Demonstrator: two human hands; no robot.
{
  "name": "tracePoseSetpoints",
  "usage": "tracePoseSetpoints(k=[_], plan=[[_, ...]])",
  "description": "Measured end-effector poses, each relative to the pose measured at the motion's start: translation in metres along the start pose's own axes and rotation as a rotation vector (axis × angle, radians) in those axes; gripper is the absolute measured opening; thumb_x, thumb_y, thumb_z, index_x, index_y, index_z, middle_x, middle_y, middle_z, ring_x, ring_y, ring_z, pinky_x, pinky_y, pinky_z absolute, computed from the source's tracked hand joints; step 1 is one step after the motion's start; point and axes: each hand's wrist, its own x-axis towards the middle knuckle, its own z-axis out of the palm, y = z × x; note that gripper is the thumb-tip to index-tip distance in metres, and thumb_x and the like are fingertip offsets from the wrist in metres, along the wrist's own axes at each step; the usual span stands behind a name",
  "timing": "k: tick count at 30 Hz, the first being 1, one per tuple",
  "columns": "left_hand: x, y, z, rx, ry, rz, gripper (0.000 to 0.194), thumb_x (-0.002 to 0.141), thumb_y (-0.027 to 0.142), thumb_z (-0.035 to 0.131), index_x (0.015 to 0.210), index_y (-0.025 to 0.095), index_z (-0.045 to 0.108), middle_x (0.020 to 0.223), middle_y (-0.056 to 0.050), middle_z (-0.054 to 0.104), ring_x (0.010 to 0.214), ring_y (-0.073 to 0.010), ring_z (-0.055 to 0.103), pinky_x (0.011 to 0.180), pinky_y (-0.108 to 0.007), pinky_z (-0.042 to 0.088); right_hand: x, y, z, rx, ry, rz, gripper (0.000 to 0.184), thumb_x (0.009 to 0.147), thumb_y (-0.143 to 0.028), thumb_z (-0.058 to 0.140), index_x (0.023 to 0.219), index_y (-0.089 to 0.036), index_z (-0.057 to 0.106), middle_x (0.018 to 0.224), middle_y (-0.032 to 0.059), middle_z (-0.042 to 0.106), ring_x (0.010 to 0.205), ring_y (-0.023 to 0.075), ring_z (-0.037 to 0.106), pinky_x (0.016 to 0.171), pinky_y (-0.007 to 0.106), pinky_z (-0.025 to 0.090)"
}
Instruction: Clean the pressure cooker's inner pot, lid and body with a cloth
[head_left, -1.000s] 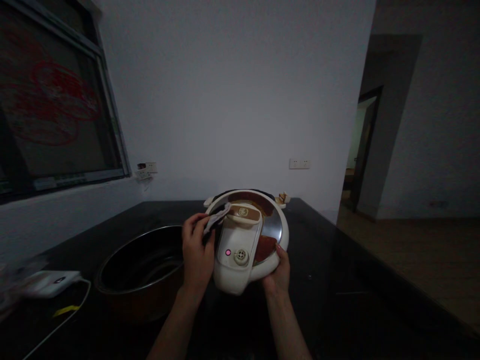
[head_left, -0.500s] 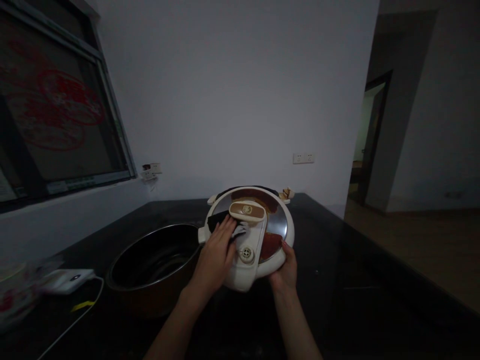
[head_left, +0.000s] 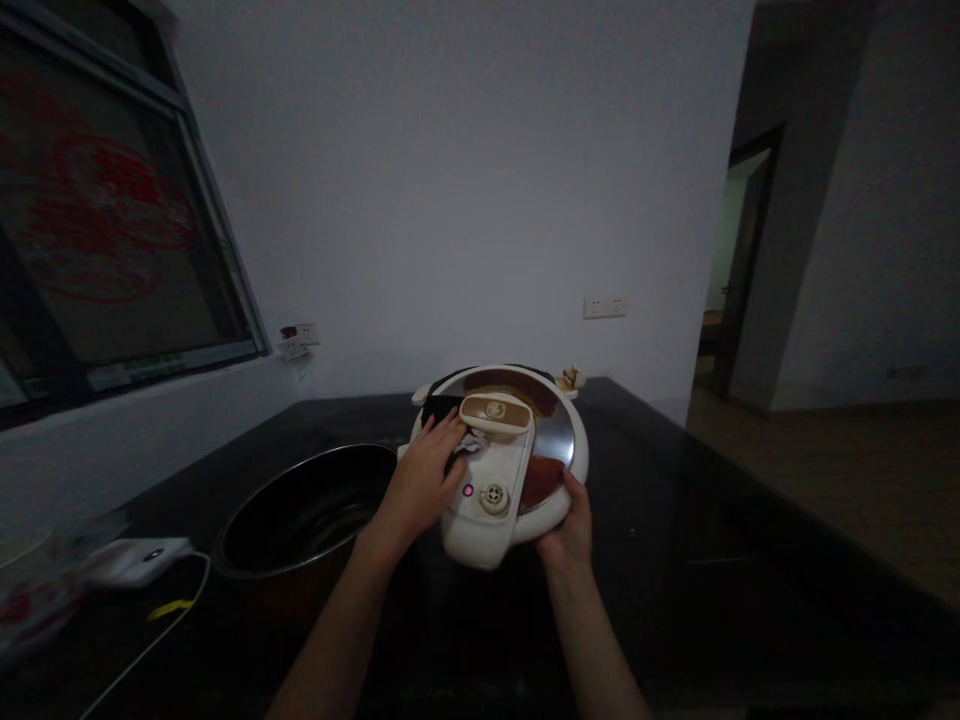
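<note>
Now, cloth [head_left: 473, 441] under left hand [head_left: 422, 480].

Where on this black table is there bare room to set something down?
The widest open patch of table lies right of the lid and right hand, out to the right edge, with only small marks showing. A smaller one sits behind the pot, before the wall. The left is crowded: pot, white device, cable.

head view; from wearer's head; facing forward, down; hands [head_left: 424, 480] near; wall [head_left: 465, 200] beyond
</note>
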Motion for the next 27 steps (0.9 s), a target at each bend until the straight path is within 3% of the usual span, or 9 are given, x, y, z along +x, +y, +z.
tracePoseSetpoints(k=[5, 9, 13, 18, 24, 27], plan=[[-0.019, 0.032, -0.009, -0.01, -0.071, 0.104, 0.05, 0.083, 0.01, 0.045, 0.132, 0.016, 0.05, 0.137, -0.01, 0.054, 0.133, -0.0216, 0.043, 0.113, -0.053, 0.028, -0.001, -0.001, 0.0, -0.007, -0.047, 0.014, 0.022, 0.066, -0.028, 0.069, 0.085, -0.017, 0.07, 0.078, 0.0025, 0.075, 0.07, 0.02, 0.07, 0.079, 0.038, 0.056], [-0.018, 0.056, -0.009, -0.01, -0.132, 0.12, 0.055, 0.081, 0.01, 0.046, 0.136, 0.014, 0.046, 0.141, -0.011, 0.05, 0.134, -0.0212, 0.041, 0.111, -0.049, 0.035, -0.002, -0.002, 0.002, -0.004, -0.063, 0.009, 0.018, 0.067, -0.026, 0.068, 0.082, -0.018, 0.07, 0.078, 0.0014, 0.075, 0.072, 0.0184, 0.069, 0.079, 0.035, 0.056], [-0.007, 0.062, -0.008, 0.035, -0.203, 0.144, 0.057, 0.081, 0.016, 0.051, 0.137, 0.011, 0.043, 0.144, -0.013, 0.045, 0.134, -0.0225, 0.041, 0.11, -0.045, 0.036, -0.003, -0.004, 0.004, 0.038, -0.023, 0.003, 0.014, 0.064, -0.021, 0.068, 0.078, -0.019, 0.07, 0.076, -0.0006, 0.075, 0.07, 0.0151, 0.069, 0.071, 0.026, 0.056], [0.008, 0.069, -0.004, 0.129, -0.224, 0.167, 0.063, 0.075, 0.014, 0.06, 0.136, 0.011, 0.044, 0.143, -0.016, 0.046, 0.132, -0.0264, 0.044, 0.108, -0.043, 0.04, -0.005, -0.006, 0.007, 0.045, -0.005, 0.01, 0.019, 0.066, -0.02, 0.067, 0.084, -0.019, 0.071, 0.08, 0.0007, 0.076, 0.073, 0.0153, 0.07, 0.071, 0.026, 0.057], [0.021, 0.088, 0.011, 0.23, -0.189, 0.094, 0.049, 0.08, 0.004, 0.048, 0.129, 0.003, 0.051, 0.132, -0.021, 0.056, 0.123, -0.029, 0.054, 0.102, -0.046, 0.044, -0.003, -0.006, 0.005, 0.051, -0.01, 0.024, 0.018, 0.065, -0.019, 0.066, 0.083, -0.019, 0.071, 0.078, 0.0001, 0.076, 0.069, 0.0142, 0.069, 0.068, 0.024, 0.056], [0.017, 0.091, 0.009, 0.095, -0.147, 0.036, 0.046, 0.078, 0.0, 0.047, 0.122, 0.009, 0.057, 0.128, -0.016, 0.061, 0.12, -0.0262, 0.057, 0.103, -0.044, 0.043, 0.001, -0.005, 0.001, 0.036, -0.02, 0.021, 0.016, 0.065, -0.021, 0.067, 0.081, -0.019, 0.071, 0.078, 0.0001, 0.076, 0.07, 0.0149, 0.069, 0.071, 0.026, 0.056]])
